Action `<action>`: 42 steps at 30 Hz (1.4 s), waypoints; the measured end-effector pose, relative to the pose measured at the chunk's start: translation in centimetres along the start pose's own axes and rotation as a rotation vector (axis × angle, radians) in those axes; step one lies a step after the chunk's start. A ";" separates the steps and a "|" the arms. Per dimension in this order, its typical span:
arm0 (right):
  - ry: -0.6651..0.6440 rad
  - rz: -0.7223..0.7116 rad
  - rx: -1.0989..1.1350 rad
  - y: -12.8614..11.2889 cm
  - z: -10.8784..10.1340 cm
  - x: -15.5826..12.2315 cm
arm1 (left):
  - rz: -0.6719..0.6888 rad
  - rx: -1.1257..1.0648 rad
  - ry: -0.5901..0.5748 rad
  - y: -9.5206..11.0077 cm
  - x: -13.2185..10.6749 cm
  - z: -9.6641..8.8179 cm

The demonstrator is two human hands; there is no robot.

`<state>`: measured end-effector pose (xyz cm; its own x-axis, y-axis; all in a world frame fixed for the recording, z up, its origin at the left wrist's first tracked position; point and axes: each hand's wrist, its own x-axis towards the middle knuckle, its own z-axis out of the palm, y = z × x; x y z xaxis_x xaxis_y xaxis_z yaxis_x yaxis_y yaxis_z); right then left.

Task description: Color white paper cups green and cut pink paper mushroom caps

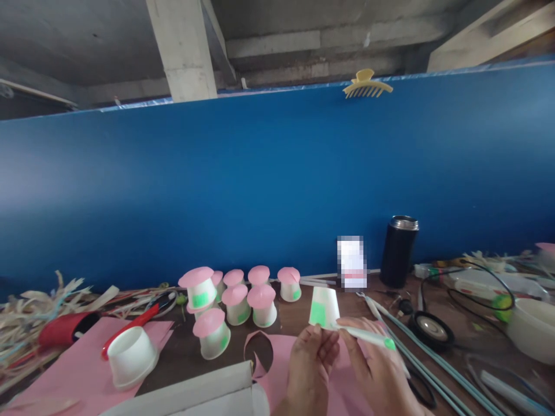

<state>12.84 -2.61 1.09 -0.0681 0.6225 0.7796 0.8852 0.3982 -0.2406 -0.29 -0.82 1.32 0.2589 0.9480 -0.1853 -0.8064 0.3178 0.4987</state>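
Note:
A white paper cup (330, 300) with a bright green patch is pinched at its lower edge by my left hand (310, 367). My right hand (375, 370) is closed around a slim white stick (366, 335) with a green spot, and its tip meets the cup's lower right edge. Whether the two are joined I cannot tell. Beneath both hands lies a pink paper sheet (280, 346) with a round hole cut in it. To the left stand several white cups topped with pink paper discs (208, 322), some bearing green patches.
A bare white cup (131, 355) and red-handled scissors (134, 329) rest on pink paper at left, near tangled pale strips (56, 300). A long white box edge (195, 393) fills the front. On the right are a dark flask (399, 251), cords and a white tub (533, 329).

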 end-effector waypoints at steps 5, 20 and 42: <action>-0.006 0.022 -0.002 0.0 0.0 -0.1 | 0.002 -0.003 0.005 0.0 0.0 0.0; -0.002 0.049 0.007 0.0 0.1 -0.1 | 0.004 -0.028 0.009 0.0 -0.2 -0.1; 0.023 0.051 0.022 -0.2 -0.3 0.4 | 0.006 -0.028 0.043 0.1 -0.2 0.0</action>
<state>12.80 -2.66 1.61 -0.0127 0.6269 0.7790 0.8770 0.3812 -0.2925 -0.41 -1.00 1.41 0.2311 0.9479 -0.2192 -0.8224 0.3108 0.4766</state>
